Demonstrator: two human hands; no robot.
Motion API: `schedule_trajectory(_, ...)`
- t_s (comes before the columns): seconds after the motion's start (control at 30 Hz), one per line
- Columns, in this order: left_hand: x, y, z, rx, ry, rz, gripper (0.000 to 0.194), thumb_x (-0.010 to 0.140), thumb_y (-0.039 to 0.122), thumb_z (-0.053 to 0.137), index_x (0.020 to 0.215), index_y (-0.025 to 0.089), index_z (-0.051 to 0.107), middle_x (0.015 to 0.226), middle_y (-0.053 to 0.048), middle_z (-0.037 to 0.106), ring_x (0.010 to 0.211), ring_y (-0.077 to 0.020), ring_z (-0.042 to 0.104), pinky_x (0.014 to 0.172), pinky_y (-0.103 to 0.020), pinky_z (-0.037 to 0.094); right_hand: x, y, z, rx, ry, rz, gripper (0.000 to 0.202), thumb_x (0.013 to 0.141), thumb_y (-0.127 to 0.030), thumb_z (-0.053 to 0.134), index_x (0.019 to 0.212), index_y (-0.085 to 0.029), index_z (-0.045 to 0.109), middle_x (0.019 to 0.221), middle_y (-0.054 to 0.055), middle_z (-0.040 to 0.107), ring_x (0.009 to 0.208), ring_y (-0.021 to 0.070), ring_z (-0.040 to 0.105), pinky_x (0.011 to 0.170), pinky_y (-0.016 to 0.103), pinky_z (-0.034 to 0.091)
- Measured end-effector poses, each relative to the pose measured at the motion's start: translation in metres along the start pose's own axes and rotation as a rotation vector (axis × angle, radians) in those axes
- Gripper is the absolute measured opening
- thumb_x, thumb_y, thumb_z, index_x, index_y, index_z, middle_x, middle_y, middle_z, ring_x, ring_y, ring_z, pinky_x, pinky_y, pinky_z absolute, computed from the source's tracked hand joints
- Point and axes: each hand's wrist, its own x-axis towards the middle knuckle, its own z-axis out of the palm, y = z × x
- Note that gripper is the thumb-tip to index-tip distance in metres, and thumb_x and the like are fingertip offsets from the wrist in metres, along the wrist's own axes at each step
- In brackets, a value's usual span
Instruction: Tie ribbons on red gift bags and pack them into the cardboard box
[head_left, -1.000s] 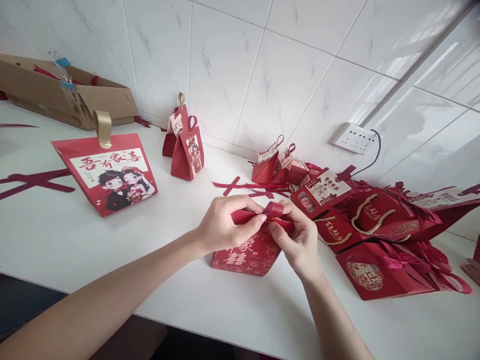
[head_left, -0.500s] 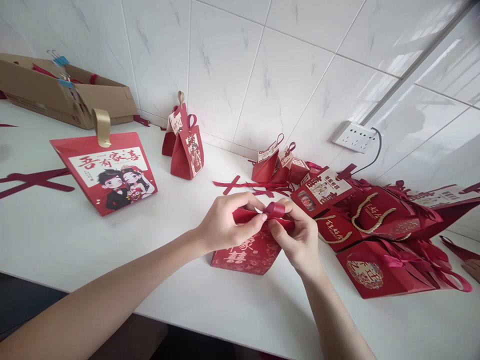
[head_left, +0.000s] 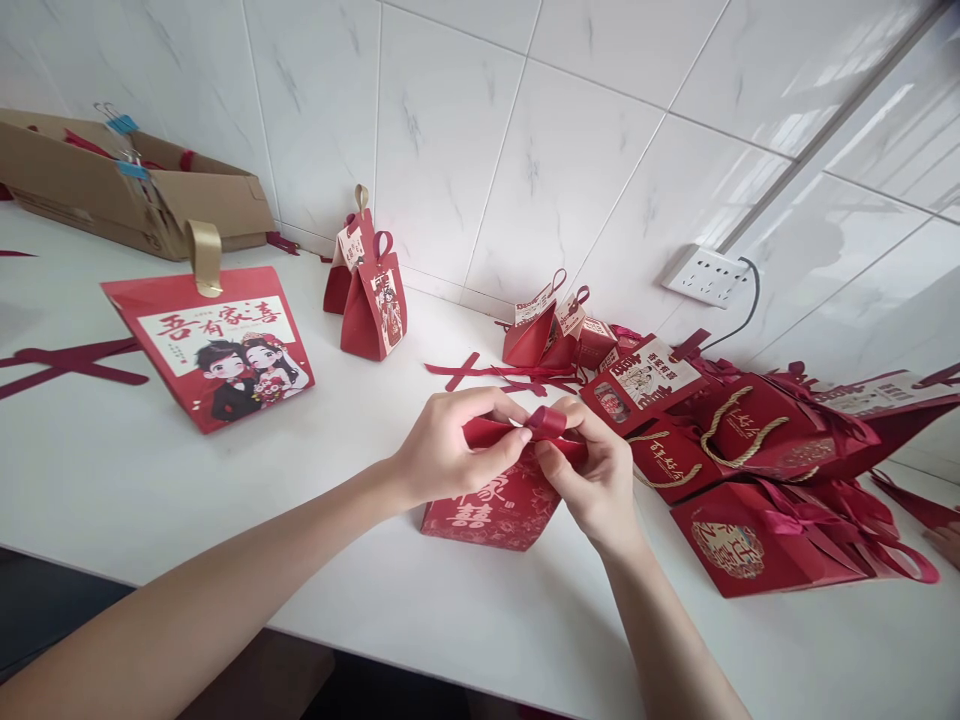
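Note:
A red gift box point(head_left: 499, 515) with pale printed characters and a floral pattern stands on the table in front of me. From its top edge rises a loop of dark red ribbon point(head_left: 547, 422). My left hand point(head_left: 465, 440) is closed at the top edge, its thumb and fingers pinching at the base of the loop. On the other side, my right hand point(head_left: 592, 465) pinches the same edge, thumb in front and fingers behind. My fingers hide part of the box top and the ribbon's ends.
A red box point(head_left: 225, 350) with a gold ribbon loop stands to the left. Small red boxes point(head_left: 375, 310) are near the wall. Several larger gift boxes point(head_left: 757, 540) crowd the right, beside loose ribbons point(head_left: 495, 372). A cardboard carton point(head_left: 217, 205) sits far left. Another person's hand point(head_left: 946, 542) shows at the right edge.
Almost nothing differs. Both hands keep their hold at the box top, and the view has shifted very slightly.

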Motion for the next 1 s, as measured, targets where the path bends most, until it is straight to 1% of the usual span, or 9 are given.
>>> schedule_trajectory(0.23,0.000,0.001,0.000,-0.005,-0.019,-0.008,0.002,0.075,0.014,0.061,0.075,0.016,0.062,0.077,-0.002,0.071,0.066,-0.0115,0.066,0.061,-0.019,0.054,0.000,0.002,-0.002,0.019,-0.021,0.005,0.011,0.084,-0.014,0.055,0.083,-0.023,0.059,0.076,-0.003,0.051,0.070,0.0104,0.048,0.064,0.023,0.038)
schedule_trajectory(0.37,0.000,0.000,0.001,-0.001,-0.008,-0.014,0.001,0.075,0.015,0.062,0.075,0.016,0.062,0.075,-0.002,0.071,0.066,-0.0121,0.065,0.061,-0.021,0.054,0.000,0.002,-0.004,0.019,-0.038,0.012,0.011,0.083,-0.013,0.055,0.083,-0.023,0.058,0.077,-0.002,0.050,0.070,0.0108,0.048,0.064,0.024,0.039)
schedule_trajectory(0.47,0.000,0.000,-0.001,-0.021,-0.024,-0.037,0.001,0.075,0.016,0.061,0.075,0.017,0.061,0.075,-0.001,0.070,0.066,-0.0123,0.065,0.061,-0.021,0.053,0.000,0.001,-0.002,-0.011,-0.015,0.015,0.009,0.082,-0.014,0.055,0.082,-0.022,0.057,0.076,-0.002,0.052,0.069,0.0114,0.049,0.063,0.024,0.040)
schedule_trajectory(0.57,0.004,0.002,-0.005,-0.067,-0.097,-0.103,0.003,0.078,0.018,0.059,0.079,0.017,0.061,0.077,-0.001,0.069,0.070,-0.0123,0.064,0.064,-0.021,0.053,-0.001,0.000,0.002,-0.056,0.047,0.036,0.007,0.082,-0.016,0.056,0.083,-0.022,0.059,0.076,-0.001,0.055,0.068,0.0123,0.052,0.061,0.024,0.042)
schedule_trajectory(0.7,0.010,0.005,-0.014,-0.084,-0.244,-0.230,0.016,0.076,0.024,0.063,0.090,0.018,0.061,0.086,-0.002,0.069,0.079,-0.0158,0.064,0.070,-0.024,0.053,-0.001,0.000,0.007,-0.111,0.126,0.033,0.006,0.081,-0.018,0.057,0.084,-0.022,0.060,0.078,0.001,0.060,0.070,0.0141,0.057,0.060,0.025,0.046)
schedule_trajectory(0.77,0.012,0.006,-0.017,-0.046,-0.283,-0.284,0.012,0.077,0.025,0.062,0.085,0.017,0.062,0.083,-0.002,0.068,0.077,-0.0160,0.064,0.069,-0.025,0.052,0.000,0.000,0.009,-0.115,0.157,0.007,0.008,0.080,-0.016,0.057,0.086,-0.021,0.058,0.080,0.001,0.062,0.074,0.0147,0.059,0.065,0.026,0.049)
schedule_trajectory(0.83,0.013,0.006,-0.018,-0.001,-0.297,-0.309,0.009,0.079,0.025,0.059,0.076,0.017,0.061,0.074,-0.001,0.066,0.070,-0.0147,0.062,0.064,-0.024,0.049,0.000,0.000,0.010,-0.105,0.175,-0.024,0.012,0.078,-0.014,0.056,0.088,-0.021,0.057,0.081,0.001,0.062,0.076,0.0145,0.060,0.069,0.027,0.050)
schedule_trajectory(0.9,0.013,0.005,-0.018,0.017,-0.305,-0.297,0.014,0.080,0.025,0.058,0.068,0.017,0.058,0.067,0.000,0.063,0.063,-0.0137,0.058,0.059,-0.024,0.046,0.001,0.000,0.011,-0.091,0.171,-0.045,0.014,0.077,-0.012,0.056,0.088,-0.021,0.057,0.081,0.000,0.063,0.076,0.0141,0.061,0.070,0.027,0.051)
schedule_trajectory(1.0,0.012,0.005,-0.017,-0.007,-0.316,-0.252,0.016,0.079,0.025,0.056,0.065,0.017,0.054,0.065,0.000,0.059,0.062,-0.0138,0.056,0.061,-0.025,0.045,0.001,-0.001,0.011,-0.068,0.147,-0.058,0.014,0.076,-0.011,0.058,0.087,-0.020,0.057,0.080,0.000,0.064,0.074,0.0136,0.061,0.068,0.026,0.052)
